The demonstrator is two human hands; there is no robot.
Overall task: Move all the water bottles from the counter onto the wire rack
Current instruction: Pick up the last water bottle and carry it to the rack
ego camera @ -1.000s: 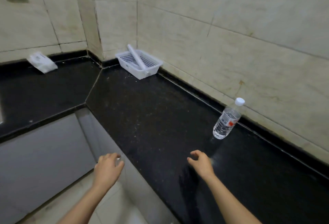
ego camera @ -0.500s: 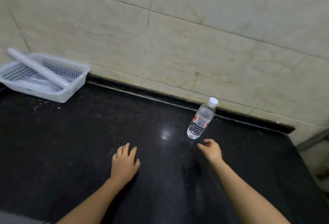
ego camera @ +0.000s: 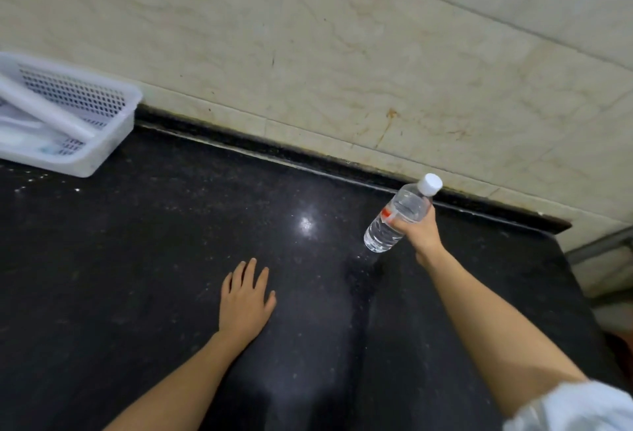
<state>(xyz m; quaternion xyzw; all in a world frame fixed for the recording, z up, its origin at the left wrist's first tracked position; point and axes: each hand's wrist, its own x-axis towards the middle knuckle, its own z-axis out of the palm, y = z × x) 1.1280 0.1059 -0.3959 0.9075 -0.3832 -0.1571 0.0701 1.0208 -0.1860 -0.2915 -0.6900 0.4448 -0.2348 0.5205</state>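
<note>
Black speckled counter (ego camera: 137, 259) is filling most of the view, running back to a dark raised strip where a cream tiled wall (ego camera: 376, 70) is rising. At the far left a white perforated basket (ego camera: 116, 137) is sitting close against that strip, a white tube (ego camera: 44, 112) lying slantwise across it. Wide bare stone is lying open between the basket and the hands. The left hand (ego camera: 245, 300) is resting flat near the middle, fingers straight and spread, holding nothing. Further right, the right hand (ego camera: 421, 230) is wrapping its fingers round the upper body of a clear water bottle (ego camera: 380, 235), its white cap (ego camera: 430, 184) leaning toward the wall; whether its base is touching the stone I cannot tell. A red patch is showing on the label, the writing too blurred to read. Just beyond, the counter is ending in a straight right edge, and a pale sleeve (ego camera: 575, 410) is showing at the near right corner.
</note>
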